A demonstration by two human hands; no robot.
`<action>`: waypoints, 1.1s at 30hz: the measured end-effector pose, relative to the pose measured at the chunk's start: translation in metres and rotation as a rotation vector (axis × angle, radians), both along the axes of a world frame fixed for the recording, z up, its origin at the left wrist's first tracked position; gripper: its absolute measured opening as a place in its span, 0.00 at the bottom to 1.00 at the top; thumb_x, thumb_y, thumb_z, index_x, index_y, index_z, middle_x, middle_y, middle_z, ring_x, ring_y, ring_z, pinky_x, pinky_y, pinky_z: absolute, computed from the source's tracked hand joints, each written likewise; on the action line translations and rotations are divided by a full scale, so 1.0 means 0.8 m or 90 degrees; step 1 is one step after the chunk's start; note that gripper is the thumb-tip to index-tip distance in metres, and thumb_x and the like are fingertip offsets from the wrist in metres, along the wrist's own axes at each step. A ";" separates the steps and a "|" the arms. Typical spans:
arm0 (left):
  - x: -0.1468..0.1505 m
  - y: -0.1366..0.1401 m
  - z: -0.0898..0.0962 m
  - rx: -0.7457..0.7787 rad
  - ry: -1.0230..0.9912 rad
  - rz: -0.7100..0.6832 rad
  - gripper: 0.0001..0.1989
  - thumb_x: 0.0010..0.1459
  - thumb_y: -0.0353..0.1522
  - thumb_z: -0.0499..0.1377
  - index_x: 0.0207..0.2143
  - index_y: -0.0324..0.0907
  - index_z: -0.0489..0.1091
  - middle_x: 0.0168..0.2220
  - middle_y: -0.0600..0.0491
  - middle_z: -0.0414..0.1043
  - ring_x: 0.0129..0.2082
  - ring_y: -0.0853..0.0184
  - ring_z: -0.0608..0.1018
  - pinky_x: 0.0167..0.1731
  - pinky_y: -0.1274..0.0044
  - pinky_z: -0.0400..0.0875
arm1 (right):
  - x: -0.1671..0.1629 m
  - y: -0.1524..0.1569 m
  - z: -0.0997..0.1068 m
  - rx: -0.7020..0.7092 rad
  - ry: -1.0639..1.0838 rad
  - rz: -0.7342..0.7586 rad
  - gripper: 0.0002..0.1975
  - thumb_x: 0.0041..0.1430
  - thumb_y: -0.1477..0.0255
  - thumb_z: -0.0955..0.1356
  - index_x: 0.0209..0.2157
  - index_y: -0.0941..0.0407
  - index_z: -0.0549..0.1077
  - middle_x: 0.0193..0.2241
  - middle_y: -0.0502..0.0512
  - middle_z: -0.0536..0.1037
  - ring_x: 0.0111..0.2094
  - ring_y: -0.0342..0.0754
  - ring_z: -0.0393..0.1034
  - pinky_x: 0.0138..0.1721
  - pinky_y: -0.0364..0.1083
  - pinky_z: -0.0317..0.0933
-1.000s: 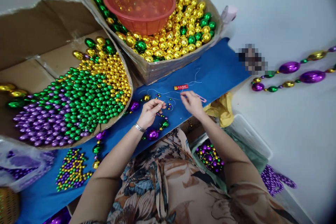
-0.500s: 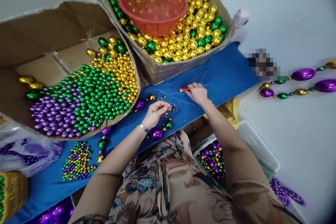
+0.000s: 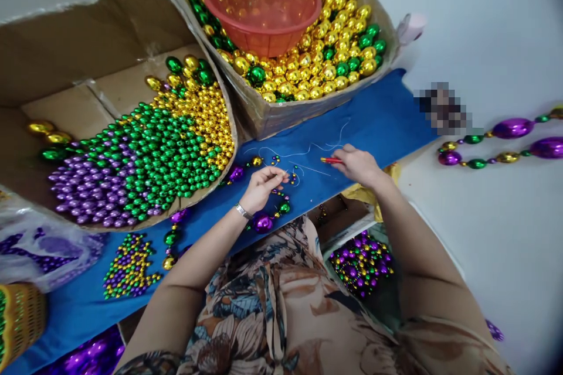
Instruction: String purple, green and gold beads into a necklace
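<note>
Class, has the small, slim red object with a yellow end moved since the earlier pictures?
Yes: in the right hand, the red object has moved rightward and lower in view, away from the brown cardboard box of gold beads.

Thread [image 3: 281, 156] on cloth [image 3: 382, 111] before a box [image 3: 281, 121], basket [image 3: 264, 42] on beads [image 3: 303, 77] inside, second box [image 3: 88, 35] just left.

A bead workshop: cardboard boxes [image 3: 109, 26] of loose beads [image 3: 162, 146], thread [image 3: 288, 156] across a blue worktable [image 3: 382, 114]
</note>
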State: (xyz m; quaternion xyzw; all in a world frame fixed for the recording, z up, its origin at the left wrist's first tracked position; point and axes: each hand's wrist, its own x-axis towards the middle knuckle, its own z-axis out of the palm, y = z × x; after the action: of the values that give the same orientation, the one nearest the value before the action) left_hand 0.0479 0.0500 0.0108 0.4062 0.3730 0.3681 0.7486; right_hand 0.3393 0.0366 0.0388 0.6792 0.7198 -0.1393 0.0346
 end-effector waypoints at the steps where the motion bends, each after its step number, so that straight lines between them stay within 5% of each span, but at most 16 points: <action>1: 0.000 0.000 0.000 0.002 -0.001 0.000 0.16 0.47 0.39 0.71 0.33 0.39 0.76 0.34 0.50 0.79 0.34 0.68 0.79 0.29 0.80 0.71 | -0.001 -0.006 0.000 0.031 0.093 0.021 0.12 0.63 0.63 0.65 0.43 0.54 0.73 0.42 0.60 0.76 0.37 0.50 0.71 0.36 0.46 0.60; 5: 0.000 -0.001 -0.001 0.001 -0.006 0.000 0.16 0.47 0.40 0.72 0.33 0.39 0.76 0.34 0.50 0.79 0.34 0.68 0.79 0.29 0.79 0.71 | -0.024 -0.024 -0.008 0.030 0.385 0.012 0.18 0.64 0.55 0.63 0.47 0.53 0.70 0.32 0.52 0.78 0.30 0.46 0.70 0.32 0.44 0.61; 10: -0.006 -0.004 -0.002 0.003 0.001 -0.006 0.16 0.46 0.40 0.72 0.33 0.39 0.76 0.35 0.49 0.79 0.34 0.68 0.80 0.30 0.80 0.71 | -0.066 -0.037 -0.023 0.030 0.522 -0.032 0.23 0.63 0.50 0.62 0.49 0.53 0.69 0.35 0.52 0.78 0.31 0.46 0.70 0.32 0.44 0.62; 21: -0.001 -0.007 -0.001 -0.003 -0.011 -0.012 0.16 0.47 0.40 0.71 0.34 0.39 0.76 0.34 0.50 0.79 0.34 0.68 0.79 0.30 0.79 0.71 | -0.129 -0.029 -0.016 0.113 0.491 -0.110 0.28 0.66 0.47 0.54 0.27 0.54 0.69 0.24 0.50 0.73 0.29 0.44 0.68 0.33 0.43 0.57; 33: -0.002 -0.007 0.004 -0.005 -0.050 -0.032 0.15 0.47 0.39 0.72 0.33 0.39 0.75 0.34 0.49 0.79 0.33 0.68 0.79 0.31 0.78 0.70 | -0.139 -0.023 -0.016 0.154 0.446 -0.081 0.25 0.67 0.52 0.55 0.25 0.53 0.66 0.24 0.50 0.72 0.28 0.44 0.66 0.33 0.43 0.55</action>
State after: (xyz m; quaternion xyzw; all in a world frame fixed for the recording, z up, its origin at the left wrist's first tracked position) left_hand 0.0462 0.0447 0.0141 0.3977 0.3345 0.3636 0.7731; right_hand 0.2285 0.0179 0.0258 0.6330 0.6554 -0.2791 -0.3030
